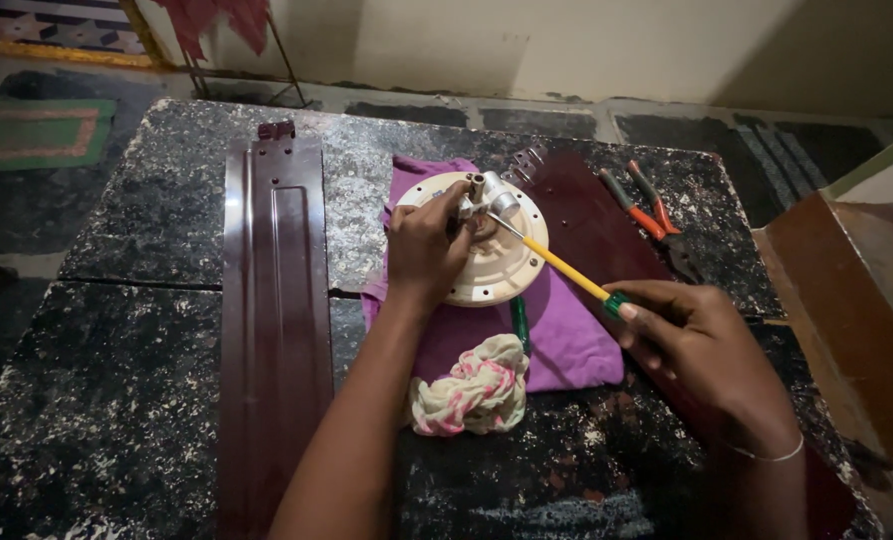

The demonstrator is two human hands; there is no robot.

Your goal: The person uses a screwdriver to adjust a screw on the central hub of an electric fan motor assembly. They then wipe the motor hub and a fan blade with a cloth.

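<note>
Your left hand (426, 245) clamps down on the cream round motor housing (486, 245), fingers curled over its rim and hub, which looks meant to keep it from turning while you work at its centre. Your right hand (701, 345) pinches the green handle of a yellow-shafted screwdriver (556, 262), fingers closed round it, and the tip meets the metal fitting (486, 195) just past your left fingertips. The housing sits on a purple cloth (566, 330), probably as padding against the dark speckled tabletop (136, 330). Between your forearms lies a bunched pink-and-white rag (471, 390). A long maroon fan blade (271, 330) lies outside your left arm; a second blade (596, 215) runs under your right hand, with red-handled pliers (651, 215) beyond it. No container shows anywhere.
</note>
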